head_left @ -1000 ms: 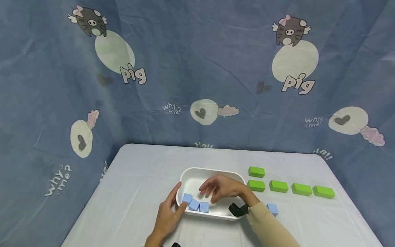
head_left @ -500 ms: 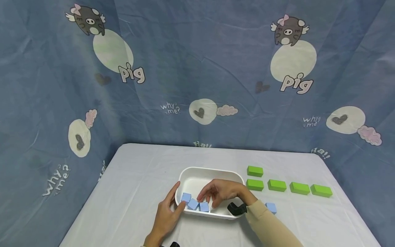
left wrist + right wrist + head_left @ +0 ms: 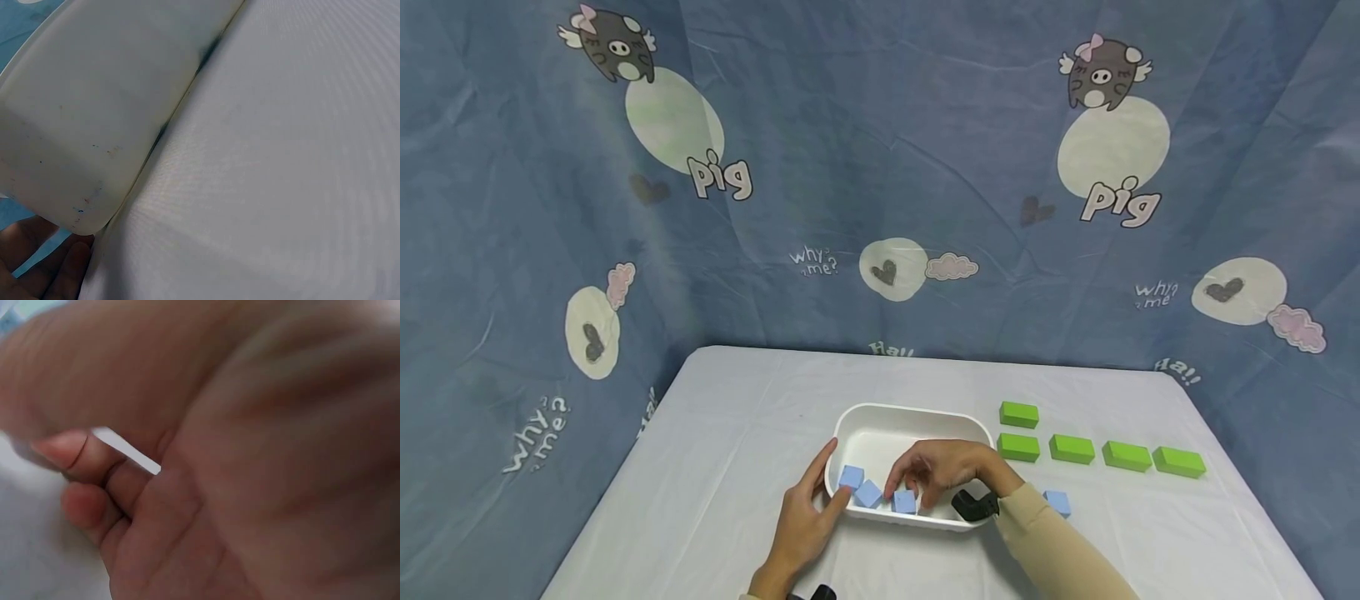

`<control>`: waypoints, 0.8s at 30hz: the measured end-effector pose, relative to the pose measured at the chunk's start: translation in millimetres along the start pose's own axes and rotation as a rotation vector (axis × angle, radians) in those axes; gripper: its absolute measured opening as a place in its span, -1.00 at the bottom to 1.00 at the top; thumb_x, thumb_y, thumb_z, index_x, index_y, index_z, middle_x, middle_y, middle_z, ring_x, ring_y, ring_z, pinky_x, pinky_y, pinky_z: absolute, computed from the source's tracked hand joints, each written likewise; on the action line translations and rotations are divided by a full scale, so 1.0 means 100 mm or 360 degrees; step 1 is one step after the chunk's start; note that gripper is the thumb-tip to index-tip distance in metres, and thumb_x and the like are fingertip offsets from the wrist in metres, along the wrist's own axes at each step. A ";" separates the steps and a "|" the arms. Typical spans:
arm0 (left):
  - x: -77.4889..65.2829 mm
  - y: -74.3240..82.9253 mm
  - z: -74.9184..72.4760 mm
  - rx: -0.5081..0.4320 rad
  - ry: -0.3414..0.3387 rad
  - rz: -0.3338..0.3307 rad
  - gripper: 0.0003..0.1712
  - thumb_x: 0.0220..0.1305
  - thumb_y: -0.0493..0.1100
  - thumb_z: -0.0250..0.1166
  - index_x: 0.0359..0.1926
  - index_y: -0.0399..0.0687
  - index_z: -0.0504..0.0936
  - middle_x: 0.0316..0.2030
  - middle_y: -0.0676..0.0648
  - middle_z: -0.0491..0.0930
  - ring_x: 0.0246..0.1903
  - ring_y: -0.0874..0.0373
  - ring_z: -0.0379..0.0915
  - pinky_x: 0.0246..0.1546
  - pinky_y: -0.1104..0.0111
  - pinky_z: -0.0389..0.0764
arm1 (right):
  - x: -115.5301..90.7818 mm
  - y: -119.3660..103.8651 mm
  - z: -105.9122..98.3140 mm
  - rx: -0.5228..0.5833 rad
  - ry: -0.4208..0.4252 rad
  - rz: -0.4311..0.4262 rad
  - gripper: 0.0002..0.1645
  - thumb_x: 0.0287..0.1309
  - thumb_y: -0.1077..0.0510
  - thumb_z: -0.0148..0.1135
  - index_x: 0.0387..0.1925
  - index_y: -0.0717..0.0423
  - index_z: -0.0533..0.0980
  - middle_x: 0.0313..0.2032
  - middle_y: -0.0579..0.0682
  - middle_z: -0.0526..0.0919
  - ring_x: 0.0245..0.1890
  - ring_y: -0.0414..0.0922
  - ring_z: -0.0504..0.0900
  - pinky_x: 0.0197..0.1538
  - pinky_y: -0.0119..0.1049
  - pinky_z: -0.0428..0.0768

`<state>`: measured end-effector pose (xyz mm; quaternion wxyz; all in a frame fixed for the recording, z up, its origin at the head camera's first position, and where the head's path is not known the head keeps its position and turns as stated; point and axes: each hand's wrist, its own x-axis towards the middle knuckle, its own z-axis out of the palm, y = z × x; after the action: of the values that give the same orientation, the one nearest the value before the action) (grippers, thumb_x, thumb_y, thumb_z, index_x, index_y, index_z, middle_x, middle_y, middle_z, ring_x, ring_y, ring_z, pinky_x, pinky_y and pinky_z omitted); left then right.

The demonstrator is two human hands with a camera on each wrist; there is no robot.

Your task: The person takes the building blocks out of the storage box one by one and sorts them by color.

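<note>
Right hand [image 3: 946, 463] pinches blue block [image 3: 904, 502] between thumb and curled fingers inside white tray [image 3: 880, 435]; left hand [image 3: 803, 523], thumb spread, grips tray corner.

Rm at back of tray, tight at front.
White tray [image 3: 880, 429]: free rm btwn R hand [image 3: 943, 464] & back wall. L hand [image 3: 802, 521] blocks front L corner, w/ two blue blocks [image 3: 868, 494] just inside it. R finger & thumb are on both sides of a third blue block [image 3: 904, 502]. R sleeve [image 3: 1056, 537] & black wrist cam [image 3: 973, 506] block the R way in. Green blocks [image 3: 1072, 449] stand just R of tray, thin gaps in their row. Lots of rm on table [image 3: 722, 450] to L.
</note>
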<state>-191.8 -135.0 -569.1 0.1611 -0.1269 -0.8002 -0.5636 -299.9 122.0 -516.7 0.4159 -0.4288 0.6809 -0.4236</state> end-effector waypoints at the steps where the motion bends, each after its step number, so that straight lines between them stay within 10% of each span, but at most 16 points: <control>1: 0.00 0.00 0.00 -0.0004 -0.0001 0.0001 -0.21 0.30 -0.20 0.43 0.50 0.01 0.35 0.28 -0.18 0.52 0.28 0.00 0.45 0.27 0.29 0.44 | 0.00 0.00 0.00 0.0006 0.0004 0.0012 -0.35 -0.19 0.65 0.40 0.05 0.34 0.63 -0.20 0.23 0.69 -0.42 -0.24 0.45 -0.37 -0.52 0.43; 11: 0.01 0.01 0.02 -0.0009 0.0013 0.0035 -0.20 0.26 -0.25 0.44 0.49 -0.03 0.37 0.26 -0.19 0.55 0.25 -0.03 0.48 0.24 0.40 0.46 | -0.03 0.00 0.02 -0.0013 0.0093 0.0129 -0.49 -0.19 0.62 0.48 -0.10 0.30 0.72 -0.57 -0.09 0.51 -0.56 -0.30 0.40 -0.50 -0.49 0.38; 24: 0.01 -0.02 0.02 -0.0011 0.0026 0.0018 -0.19 0.24 -0.26 0.46 0.48 -0.06 0.37 0.29 -0.20 0.51 0.27 -0.01 0.45 0.23 0.21 0.52 | -0.13 -0.07 -0.08 -0.0069 0.0289 -0.0010 -0.57 -0.08 0.48 0.42 -0.12 0.10 0.71 -0.53 0.01 0.56 -0.53 -0.27 0.44 -0.47 -0.47 0.41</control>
<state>-193.4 -133.7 -571.0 0.1705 -0.1273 -0.7961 -0.5665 -302.2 134.1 -505.1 0.3417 -0.3996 0.7236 -0.4471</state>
